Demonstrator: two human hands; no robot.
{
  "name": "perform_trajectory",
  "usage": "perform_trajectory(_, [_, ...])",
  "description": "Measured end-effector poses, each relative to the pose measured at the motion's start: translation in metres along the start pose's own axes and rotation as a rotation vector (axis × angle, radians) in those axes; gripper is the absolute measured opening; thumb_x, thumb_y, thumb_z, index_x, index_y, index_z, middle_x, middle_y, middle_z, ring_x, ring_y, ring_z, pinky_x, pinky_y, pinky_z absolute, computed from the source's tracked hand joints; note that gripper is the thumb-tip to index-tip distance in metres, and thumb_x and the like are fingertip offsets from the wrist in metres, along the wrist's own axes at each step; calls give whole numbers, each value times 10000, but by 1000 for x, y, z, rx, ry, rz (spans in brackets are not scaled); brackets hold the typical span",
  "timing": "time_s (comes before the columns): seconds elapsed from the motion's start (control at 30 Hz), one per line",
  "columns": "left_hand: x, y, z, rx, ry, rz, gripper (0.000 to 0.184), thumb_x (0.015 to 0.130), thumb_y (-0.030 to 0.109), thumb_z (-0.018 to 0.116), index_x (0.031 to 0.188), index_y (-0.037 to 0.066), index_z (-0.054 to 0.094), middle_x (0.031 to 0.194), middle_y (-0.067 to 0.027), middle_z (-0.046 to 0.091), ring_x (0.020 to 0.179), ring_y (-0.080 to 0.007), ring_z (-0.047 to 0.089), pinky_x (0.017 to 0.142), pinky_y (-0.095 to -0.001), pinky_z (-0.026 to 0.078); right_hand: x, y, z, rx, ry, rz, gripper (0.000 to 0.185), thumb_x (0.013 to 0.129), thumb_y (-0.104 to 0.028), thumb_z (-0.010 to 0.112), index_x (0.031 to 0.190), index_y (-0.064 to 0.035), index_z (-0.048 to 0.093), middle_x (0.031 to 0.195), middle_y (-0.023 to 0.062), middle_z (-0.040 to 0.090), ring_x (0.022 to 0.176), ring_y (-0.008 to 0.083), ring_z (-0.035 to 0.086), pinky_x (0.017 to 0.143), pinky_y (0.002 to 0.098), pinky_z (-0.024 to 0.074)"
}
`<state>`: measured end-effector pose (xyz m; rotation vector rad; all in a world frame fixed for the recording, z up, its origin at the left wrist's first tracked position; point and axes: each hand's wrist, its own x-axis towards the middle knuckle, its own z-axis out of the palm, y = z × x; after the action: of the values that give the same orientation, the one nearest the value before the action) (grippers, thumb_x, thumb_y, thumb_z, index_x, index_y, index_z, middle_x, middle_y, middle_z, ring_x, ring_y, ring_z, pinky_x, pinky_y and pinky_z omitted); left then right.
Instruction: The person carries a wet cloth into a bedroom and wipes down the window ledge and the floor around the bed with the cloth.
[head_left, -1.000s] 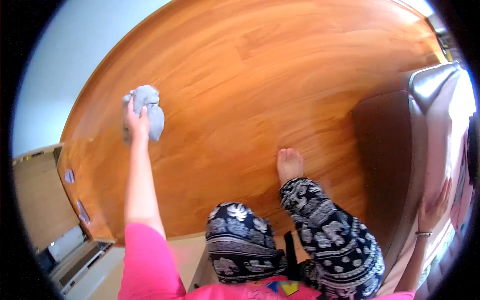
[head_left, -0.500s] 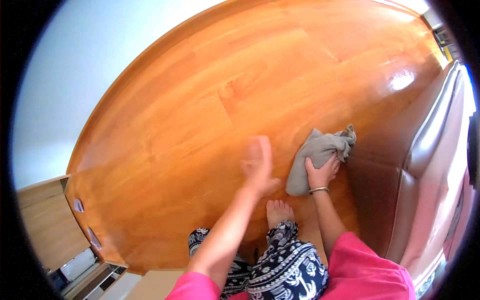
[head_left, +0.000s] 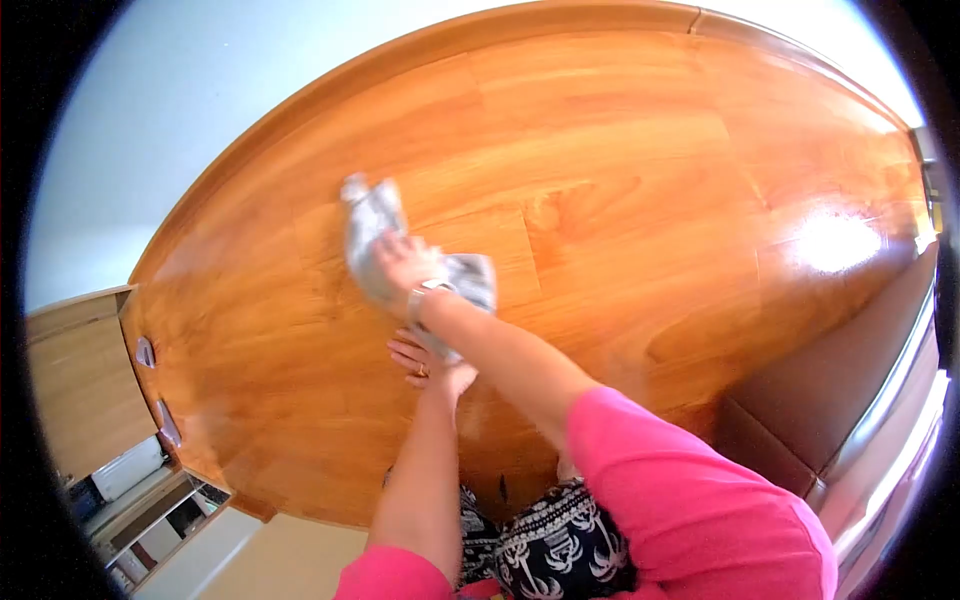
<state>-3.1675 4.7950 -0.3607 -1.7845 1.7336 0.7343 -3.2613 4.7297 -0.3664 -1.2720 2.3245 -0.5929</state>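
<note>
A grey cloth (head_left: 372,255) lies bunched on the wooden floor, left of the middle of the head view, its edges slightly blurred. My right hand (head_left: 408,265) presses down on it from above, a bracelet at the wrist. Just below, my left hand (head_left: 432,368), with a ring on one finger, is next to the cloth's lower end and under my right forearm. Its visible fingers are apart. Whether it touches the cloth I cannot tell.
Glossy wooden floor (head_left: 620,240) spreads around me. A pale wall (head_left: 200,110) with a wooden baseboard (head_left: 400,50) curves along the far left. Brown leather-like furniture (head_left: 800,400) stands at right. A wooden panel (head_left: 80,385) and open shelving (head_left: 160,525) are at lower left.
My right hand has swept the cloth from beside the brown furniture far to the left. My left hand has dropped lower and left, now beneath the right forearm. The view has shifted right.
</note>
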Motion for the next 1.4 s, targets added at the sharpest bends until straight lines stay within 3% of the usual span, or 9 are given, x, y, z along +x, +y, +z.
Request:
perform_trajectory(0.2, [-12,-3,-23,30,-150,69,1540,531,430,908,1405,-2,-285,1456,-297,-324,1386,-413,-264,1115,-585,-23,8,14,-110,746,11,177,757,633,-240,723,1337,-99,484,1123,196,626,1113,343,569,965,408,458])
perform_trajectory(0.33, [-9,-4,-27,64,-223,99,1552,531,450,905,1398,-5,-300,1462,-300,-308,1384,-431,-252,1109,-606,-6,-91,157,-191,1038,303,37,999,668,-286,776,1472,-67,225,1395,148,440,1287,288,425,1056,448,371])
perform_trajectory(0.57, [-7,-1,-33,59,-305,160,1519,594,467,873,1365,-31,-337,1419,-356,-327,1348,-498,-261,1085,-647,-13,-79,307,-198,-314,211,1128,1204,589,-686,729,1523,-257,104,1560,226,-5,1405,474,118,1077,592,271])
perform_trajectory(0.67, [-7,-3,-36,52,-314,181,1496,623,463,858,1350,-53,-343,1403,-381,-323,1333,-521,-261,1079,-658,-12,33,335,-188,-423,320,935,1090,592,-699,688,1497,-353,189,1573,168,69,1376,475,202,1063,579,298])
perform_trajectory(0.83, [-8,-4,-44,68,-339,200,1439,671,477,820,1363,-52,-326,1406,-379,-322,1329,-531,-259,1075,-665,-14,167,80,-137,-391,132,403,714,757,-491,677,1340,-141,462,1388,100,468,1296,318,409,966,511,440])
perform_trajectory(1.03, [21,-24,38,46,112,231,1318,725,444,778,1432,12,-246,1458,-338,-277,1345,-502,-278,1047,-690,-38,164,-111,35,178,-79,43,843,695,-381,750,1434,-295,354,1389,98,462,1261,339,429,984,531,417])
perform_trajectory(1.1, [44,-32,77,144,438,314,1314,705,411,804,1450,7,-200,1473,-338,-243,1364,-488,-251,1050,-690,-27,150,-117,35,433,-250,33,854,700,-311,763,1443,-265,346,1323,109,528,1219,313,484,987,478,438])
perform_trajectory(1.23, [-2,-14,-35,-105,-216,234,1458,594,353,892,1432,20,-253,1466,-342,-254,1371,-502,-212,1059,-679,-22,107,-87,-15,1441,-138,-52,769,751,-146,748,1415,-88,364,1212,118,596,1078,259,589,936,391,487])
perform_trajectory(1.4, [11,-24,-33,-70,-274,247,1472,645,408,861,1356,-22,-354,1398,-379,-330,1315,-545,-269,1026,-715,-51,33,45,-131,1185,-42,77,606,815,-155,665,1361,-20,436,1280,104,560,1165,225,540,1005,365,432])
